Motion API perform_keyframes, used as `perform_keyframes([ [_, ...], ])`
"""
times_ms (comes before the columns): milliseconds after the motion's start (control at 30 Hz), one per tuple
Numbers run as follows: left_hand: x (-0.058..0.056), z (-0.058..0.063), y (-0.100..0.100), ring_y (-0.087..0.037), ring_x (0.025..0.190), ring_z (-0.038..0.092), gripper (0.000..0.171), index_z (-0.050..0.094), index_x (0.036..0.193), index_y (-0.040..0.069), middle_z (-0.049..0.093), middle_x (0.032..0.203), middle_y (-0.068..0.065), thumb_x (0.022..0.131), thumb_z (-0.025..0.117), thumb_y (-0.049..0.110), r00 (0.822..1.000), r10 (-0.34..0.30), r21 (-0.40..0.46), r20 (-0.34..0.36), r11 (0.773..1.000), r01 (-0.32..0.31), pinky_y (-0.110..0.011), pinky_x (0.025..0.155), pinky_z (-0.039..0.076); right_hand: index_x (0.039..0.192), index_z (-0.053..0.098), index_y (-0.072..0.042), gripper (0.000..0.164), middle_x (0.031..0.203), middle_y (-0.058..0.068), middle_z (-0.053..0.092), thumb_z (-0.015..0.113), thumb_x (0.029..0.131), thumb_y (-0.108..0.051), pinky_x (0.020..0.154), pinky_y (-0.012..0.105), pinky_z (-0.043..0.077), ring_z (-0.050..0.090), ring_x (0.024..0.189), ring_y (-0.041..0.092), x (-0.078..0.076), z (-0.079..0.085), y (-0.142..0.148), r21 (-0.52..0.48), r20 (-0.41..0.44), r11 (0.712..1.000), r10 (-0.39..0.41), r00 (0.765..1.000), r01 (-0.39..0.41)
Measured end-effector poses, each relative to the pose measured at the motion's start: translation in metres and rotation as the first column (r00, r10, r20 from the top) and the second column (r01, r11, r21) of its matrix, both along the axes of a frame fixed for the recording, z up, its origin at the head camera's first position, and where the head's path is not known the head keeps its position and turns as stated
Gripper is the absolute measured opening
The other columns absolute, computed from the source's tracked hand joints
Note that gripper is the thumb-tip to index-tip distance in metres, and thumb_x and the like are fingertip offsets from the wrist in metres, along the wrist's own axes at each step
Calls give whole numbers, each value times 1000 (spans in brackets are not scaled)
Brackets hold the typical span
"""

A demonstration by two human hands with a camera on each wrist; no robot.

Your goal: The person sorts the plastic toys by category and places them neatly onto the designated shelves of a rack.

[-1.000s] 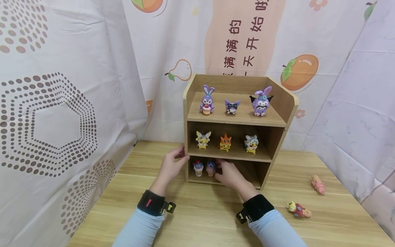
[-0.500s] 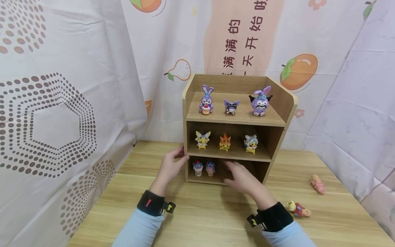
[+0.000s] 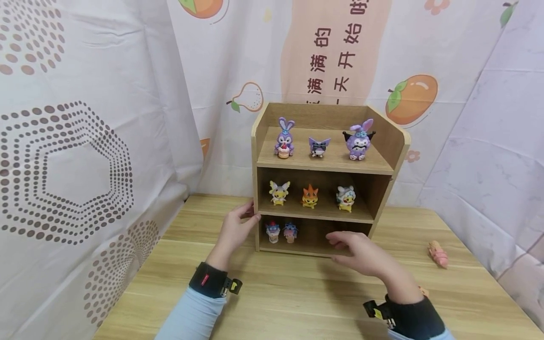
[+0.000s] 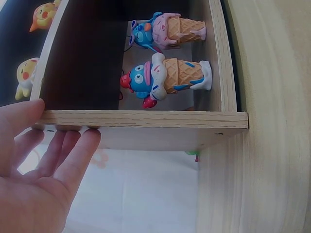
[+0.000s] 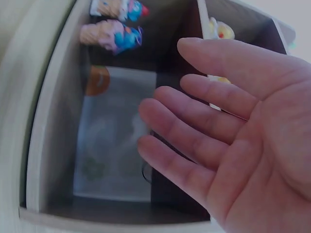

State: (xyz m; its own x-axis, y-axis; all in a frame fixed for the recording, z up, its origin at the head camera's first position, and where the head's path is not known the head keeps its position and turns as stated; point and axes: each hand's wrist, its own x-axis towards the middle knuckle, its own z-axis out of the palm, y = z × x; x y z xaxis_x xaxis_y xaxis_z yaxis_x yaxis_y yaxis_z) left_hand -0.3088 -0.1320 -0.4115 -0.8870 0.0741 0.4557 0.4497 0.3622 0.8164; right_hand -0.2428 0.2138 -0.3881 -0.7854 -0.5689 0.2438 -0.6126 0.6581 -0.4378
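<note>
A three-tier wooden shelf stands on the table. My left hand holds its left side panel, thumb across the front edge and fingers against the outer face. My right hand hovers in front of the bottom tier's right half, fingers loosely spread and holding nothing, as the right wrist view shows. On the bottom tier, at the left, two ice-cream-cone figurines stand upright: one with white topping and a blue head with a red top, one with pink topping and a blue head.
Three yellow-faced figurines, one orange-hooded, stand on the middle tier. Purple figurines, including a rabbit with a cake, occupy the top. A pink cone figurine lies at the table's right; another figurine is mostly hidden behind my right wrist.
My right hand has let go of the pink-topped cone figurine and drawn back to the right, out of the bottom tier. My left hand has stayed on the shelf's side.
</note>
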Motion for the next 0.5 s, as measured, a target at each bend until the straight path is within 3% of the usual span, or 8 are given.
perform_keyframes([
  [267,0,-1,0,-21,101,59,49,54,134,6,62,115,-10,88,70,17,1000,13,-13,14,1000,-12,-35,84,54,119,61,-3,37,105,6,65,73,84,-12,70,38,57,63,87,19,7,4,32,-27,18,998,-63,998,63],
  [500,0,-2,0,-27,103,58,49,54,133,5,62,116,-12,89,70,17,1000,9,-12,-5,1000,-9,-38,82,55,111,64,-3,31,101,7,66,73,82,-8,62,28,56,63,82,13,11,11,54,17,12,992,-123,992,123],
])
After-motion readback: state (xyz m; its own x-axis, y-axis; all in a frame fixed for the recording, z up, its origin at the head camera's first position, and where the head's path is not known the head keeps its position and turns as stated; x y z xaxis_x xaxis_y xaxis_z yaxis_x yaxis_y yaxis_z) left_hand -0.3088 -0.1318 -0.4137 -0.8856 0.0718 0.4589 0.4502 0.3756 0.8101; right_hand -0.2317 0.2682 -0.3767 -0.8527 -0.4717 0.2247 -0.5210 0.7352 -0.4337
